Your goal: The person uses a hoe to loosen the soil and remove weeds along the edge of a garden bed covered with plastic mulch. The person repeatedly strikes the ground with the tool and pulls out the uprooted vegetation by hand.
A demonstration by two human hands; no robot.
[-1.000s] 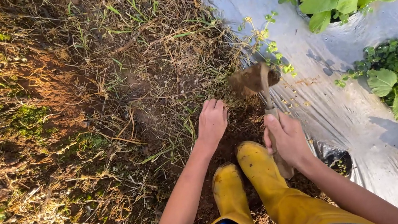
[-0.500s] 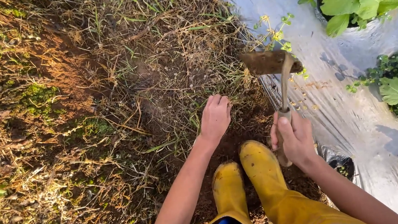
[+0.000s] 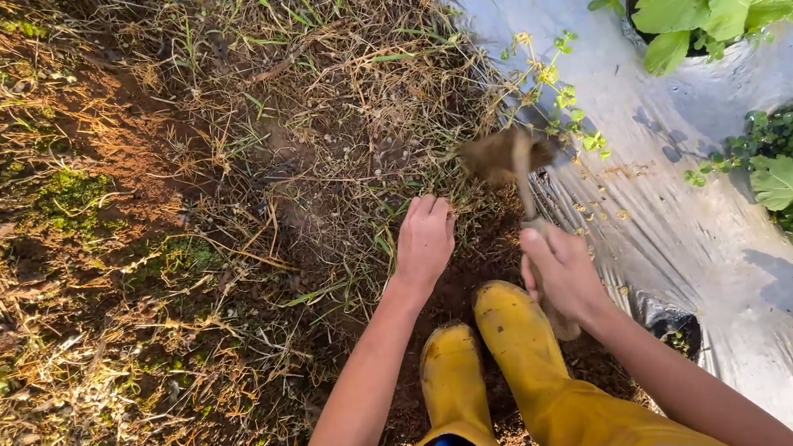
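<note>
No packages, labels, signs or screens show anywhere in this garden view.

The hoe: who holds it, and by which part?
The right hand grips the hoe by its wooden handle. The left hand holds nothing; it rests on the weeds.

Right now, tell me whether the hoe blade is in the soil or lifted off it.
Cannot tell for certain. The hoe blade is motion-blurred above dry grass beside the plastic sheet; the right hand grips the handle.
</note>
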